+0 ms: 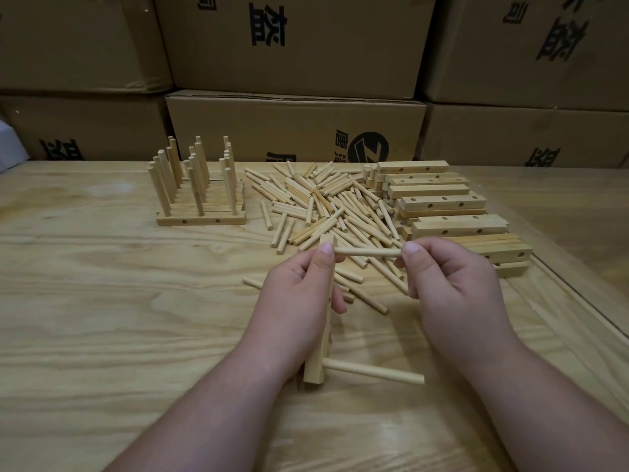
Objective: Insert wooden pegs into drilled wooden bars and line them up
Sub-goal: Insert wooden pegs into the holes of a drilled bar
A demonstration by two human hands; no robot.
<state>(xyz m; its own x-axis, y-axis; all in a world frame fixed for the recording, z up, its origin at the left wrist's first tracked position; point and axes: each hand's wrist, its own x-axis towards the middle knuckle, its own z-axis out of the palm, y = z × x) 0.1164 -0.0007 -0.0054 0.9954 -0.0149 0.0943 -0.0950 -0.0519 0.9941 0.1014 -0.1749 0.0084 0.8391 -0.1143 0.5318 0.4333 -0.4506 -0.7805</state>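
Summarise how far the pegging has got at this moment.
Done: a row of pegged bars stands lined up far left. In hand: left hand holds a bar with one peg in; right hand brings another peg. Left: loose pegs and stacked bars.
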